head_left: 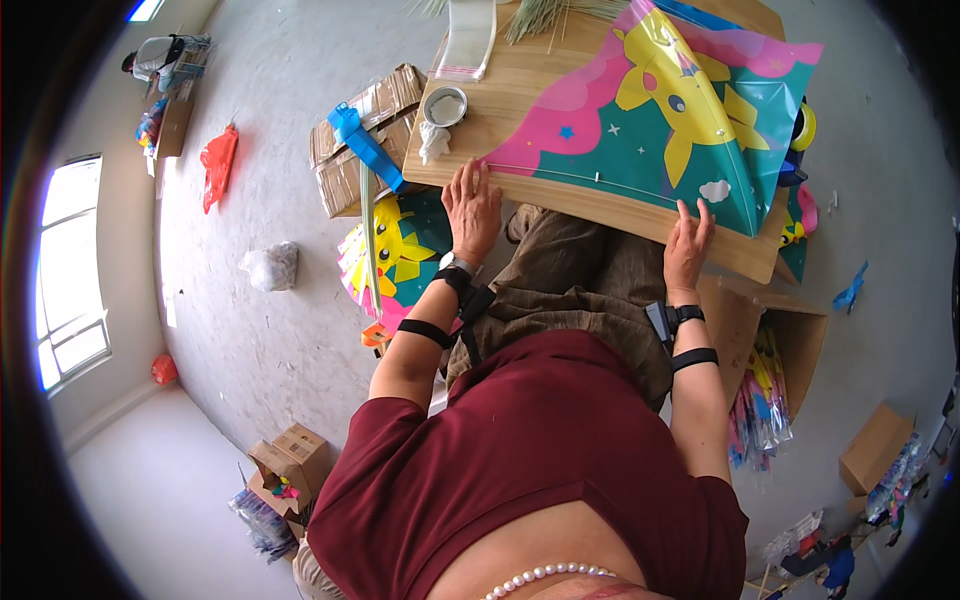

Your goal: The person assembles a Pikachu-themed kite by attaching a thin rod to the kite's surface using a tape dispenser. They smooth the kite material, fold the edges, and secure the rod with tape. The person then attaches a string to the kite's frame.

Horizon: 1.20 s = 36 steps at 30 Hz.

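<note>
A triangular kite (pixel 640 120) of printed film, pink and teal with a yellow cartoon figure, lies across the wooden table (pixel 520 90). Along its near edge runs a thin pale rod (pixel 560 172) with a small white piece near its middle. My left hand (pixel 472 212) is at the kite's left corner, thumb and fingers closed on the tip. The fingers of my right hand (pixel 688 248) are stretched out and apart, touching the near edge by the rod's right part. The undersides of both hands are hidden.
A small round tin (pixel 445 106) and crumpled white tissue (pixel 434 143) sit at the table's left. Thin sticks (pixel 560 15) lie at the far edge. A taped carton (pixel 370 130) and more printed film (pixel 395 245) are left; an open carton (pixel 790 350) of packets is right.
</note>
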Each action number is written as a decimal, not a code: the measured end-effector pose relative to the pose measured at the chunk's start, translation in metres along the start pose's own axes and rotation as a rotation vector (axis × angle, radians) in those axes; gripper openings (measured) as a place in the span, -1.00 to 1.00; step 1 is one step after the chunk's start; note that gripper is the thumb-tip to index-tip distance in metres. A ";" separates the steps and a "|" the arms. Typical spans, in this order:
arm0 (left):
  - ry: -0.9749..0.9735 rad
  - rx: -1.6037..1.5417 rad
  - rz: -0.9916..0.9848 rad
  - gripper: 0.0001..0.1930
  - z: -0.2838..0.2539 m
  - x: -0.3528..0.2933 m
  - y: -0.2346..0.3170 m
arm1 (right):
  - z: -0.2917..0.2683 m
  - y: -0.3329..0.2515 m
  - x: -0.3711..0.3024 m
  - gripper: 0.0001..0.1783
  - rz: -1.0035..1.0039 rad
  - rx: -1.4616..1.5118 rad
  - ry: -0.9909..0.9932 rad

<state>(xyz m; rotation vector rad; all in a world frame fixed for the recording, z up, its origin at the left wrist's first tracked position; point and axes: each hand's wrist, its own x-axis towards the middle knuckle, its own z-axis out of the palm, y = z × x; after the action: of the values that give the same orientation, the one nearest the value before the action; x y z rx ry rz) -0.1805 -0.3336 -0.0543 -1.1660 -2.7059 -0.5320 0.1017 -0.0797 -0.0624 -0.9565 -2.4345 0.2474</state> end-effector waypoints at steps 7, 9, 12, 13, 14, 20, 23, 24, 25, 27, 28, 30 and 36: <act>0.004 -0.109 -0.014 -0.40 0.000 0.002 0.003 | -0.001 0.000 0.000 -0.54 0.003 0.049 -0.016; 0.002 -0.151 -0.007 -0.41 -0.001 0.002 0.003 | 0.000 0.001 0.000 -0.54 0.003 0.052 -0.017; 0.004 -0.135 0.017 -0.41 -0.002 0.003 0.003 | 0.000 0.001 0.001 -0.54 0.005 0.049 -0.020; 0.004 -0.125 0.019 -0.41 -0.002 0.003 0.003 | -0.001 0.000 0.001 -0.54 0.006 0.049 -0.020; 0.003 -0.116 0.020 -0.42 -0.002 0.004 0.003 | -0.001 0.000 0.001 -0.54 0.007 0.049 -0.020; 0.005 -0.071 0.023 -0.42 -0.002 0.004 0.003 | -0.002 0.000 0.001 -0.54 0.000 0.043 -0.017; 0.008 -0.063 0.020 -0.42 -0.002 0.004 0.004 | -0.002 0.001 0.000 -0.54 0.006 0.042 -0.023; 0.009 -0.062 0.019 -0.42 -0.001 0.005 0.004 | -0.001 0.001 0.000 -0.54 0.008 0.041 -0.023; 0.009 -0.057 0.019 -0.42 -0.001 0.005 0.004 | -0.001 0.001 0.000 -0.54 0.010 0.042 -0.024; 0.011 -0.048 0.018 -0.42 0.000 0.004 0.005 | -0.001 0.001 0.000 -0.54 0.012 0.042 -0.023; 0.009 -0.043 0.017 -0.41 0.000 0.004 0.004 | 0.000 0.001 0.000 -0.54 0.013 0.041 -0.022; 0.006 -0.032 0.015 -0.41 0.001 0.004 0.004 | 0.001 0.002 -0.001 -0.54 0.013 0.044 -0.020; 0.000 -0.033 0.015 -0.42 0.000 0.006 0.006 | 0.000 0.002 -0.001 -0.55 0.013 0.065 -0.016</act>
<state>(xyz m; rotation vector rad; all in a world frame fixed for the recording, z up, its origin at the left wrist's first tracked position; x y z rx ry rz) -0.1801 -0.3259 -0.0507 -1.1932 -2.6965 -0.5761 0.1037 -0.0787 -0.0639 -0.9450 -2.4203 0.3385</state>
